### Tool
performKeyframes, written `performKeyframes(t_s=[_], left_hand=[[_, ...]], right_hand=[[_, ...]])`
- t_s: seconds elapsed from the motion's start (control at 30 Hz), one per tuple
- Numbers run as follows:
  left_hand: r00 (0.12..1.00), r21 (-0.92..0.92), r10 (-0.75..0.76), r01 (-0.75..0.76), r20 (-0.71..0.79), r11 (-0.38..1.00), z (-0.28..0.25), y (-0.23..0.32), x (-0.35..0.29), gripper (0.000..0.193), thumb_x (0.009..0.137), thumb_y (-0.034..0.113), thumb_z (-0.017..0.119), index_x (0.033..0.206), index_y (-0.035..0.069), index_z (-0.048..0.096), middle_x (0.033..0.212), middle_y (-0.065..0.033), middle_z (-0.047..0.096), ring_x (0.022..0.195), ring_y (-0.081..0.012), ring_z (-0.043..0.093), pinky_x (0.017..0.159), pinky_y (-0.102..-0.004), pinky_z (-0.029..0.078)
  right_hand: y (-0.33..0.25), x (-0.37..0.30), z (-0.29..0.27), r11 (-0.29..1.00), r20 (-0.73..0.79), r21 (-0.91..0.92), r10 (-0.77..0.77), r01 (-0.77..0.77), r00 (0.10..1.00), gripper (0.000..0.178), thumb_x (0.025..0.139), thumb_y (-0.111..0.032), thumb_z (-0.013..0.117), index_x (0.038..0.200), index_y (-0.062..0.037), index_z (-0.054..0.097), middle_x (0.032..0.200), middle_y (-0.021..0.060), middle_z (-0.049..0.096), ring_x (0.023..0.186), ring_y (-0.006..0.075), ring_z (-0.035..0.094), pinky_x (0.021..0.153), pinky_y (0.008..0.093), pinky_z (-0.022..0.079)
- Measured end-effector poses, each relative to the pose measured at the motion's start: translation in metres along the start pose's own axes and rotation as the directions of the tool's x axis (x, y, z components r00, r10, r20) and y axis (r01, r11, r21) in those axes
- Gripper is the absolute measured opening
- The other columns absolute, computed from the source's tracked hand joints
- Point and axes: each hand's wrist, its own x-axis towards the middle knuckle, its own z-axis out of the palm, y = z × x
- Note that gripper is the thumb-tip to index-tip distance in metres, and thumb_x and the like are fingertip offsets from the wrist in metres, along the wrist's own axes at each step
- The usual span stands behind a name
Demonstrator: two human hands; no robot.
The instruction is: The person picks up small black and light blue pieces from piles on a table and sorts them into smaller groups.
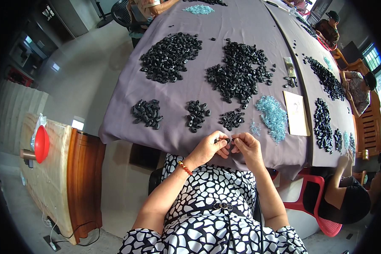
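Just off the near edge of the table, my two hands are close together over my lap. My left hand (208, 149) is closed, its thumb and fingers round a small black plastic part (225, 140). Beside it, my right hand (248, 148) pinches thumb and fingertips together; what it holds is too small to make out. Right beyond my hands lies a small pile of black parts (232, 120). Left of that are two piles of ridged black pieces (197, 114). A heap of clear bluish pieces (273, 116) lies to the right, with a few tiny clear bits (254, 128) beside it.
Two large heaps of black parts (172, 57) cover the table's middle. A pale flat board (296, 112) and a small box (289, 67) lie at right on the purple-grey tablecloth (127, 95). Other people sit around the tables, one on a red chair (311, 199). A wooden counter (82, 178) stands left.
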Motion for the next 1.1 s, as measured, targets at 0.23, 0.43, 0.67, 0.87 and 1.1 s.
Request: performKeyframes(t_s=[0.23,0.43,0.67,0.87,1.1], left_hand=[[1.0,0.006,0.022,-0.022,-0.008,1.0,0.0016,0.0005,0.0009,0.028,0.107,0.017,0.053,0.123,-0.006,0.055,0.1,-0.01,0.065,0.083,-0.017,0.069,0.072,-0.031,0.062],[1.0,-0.002,0.002,-0.002,0.003,1.0,0.0,0.0006,0.0015,0.028,0.107,0.018,0.053,0.125,-0.004,0.054,0.102,-0.0085,0.065,0.086,-0.0161,0.069,0.076,-0.0321,0.063],[1.0,0.0,0.015,-0.015,-0.007,1.0,0.0011,0.0018,0.001,0.027,0.107,0.016,0.053,0.123,-0.007,0.055,0.101,-0.0099,0.065,0.083,-0.0163,0.069,0.071,-0.0309,0.062],[1.0,-0.019,0.023,-0.023,-0.003,1.0,0.0015,0.0009,0.0013,0.027,0.107,0.016,0.053,0.122,-0.006,0.056,0.101,-0.0094,0.066,0.082,-0.0146,0.069,0.071,-0.03,0.062],[1.0,0.028,0.03,-0.03,-0.008,0.999,0.002,0.0026,0.0006,0.027,0.107,0.016,0.054,0.121,-0.006,0.056,0.099,-0.0092,0.066,0.08,-0.0145,0.069,0.069,-0.0297,0.062]], right_hand=[[0.0016,0.0005,-0.002,0.999,0.001,0.047,0.006,-0.006,1.0,0.018,0.102,-0.01,0.062,0.115,0.0018,0.066,0.094,0.0031,0.069,0.074,0.006,0.061,0.069,0.022,0.054],[-0.0027,-0.0003,0.0017,0.999,-0.011,0.043,0.004,-0.003,1.0,0.019,0.102,-0.011,0.063,0.116,0.0017,0.067,0.093,0.0021,0.069,0.074,0.0052,0.061,0.069,0.0213,0.054],[-0.0076,-0.0011,0.0044,1.0,-0.019,-0.002,0.004,-0.004,1.0,0.019,0.101,-0.01,0.064,0.115,0.0019,0.069,0.089,-0.0006,0.067,0.073,0.004,0.058,0.069,0.0196,0.052],[-0.0001,0.0004,0.0048,0.998,-0.017,0.053,-0.015,0.015,1.0,0.019,0.101,-0.009,0.064,0.116,0.0021,0.069,0.09,-0.0007,0.066,0.074,0.0042,0.058,0.069,0.0195,0.051],[-0.0003,0.0001,0.0076,0.999,-0.043,0.039,-0.036,0.037,0.998,0.017,0.1,-0.009,0.066,0.114,0.0004,0.069,0.094,-0.0001,0.068,0.074,0.0043,0.058,0.069,0.019,0.051]])
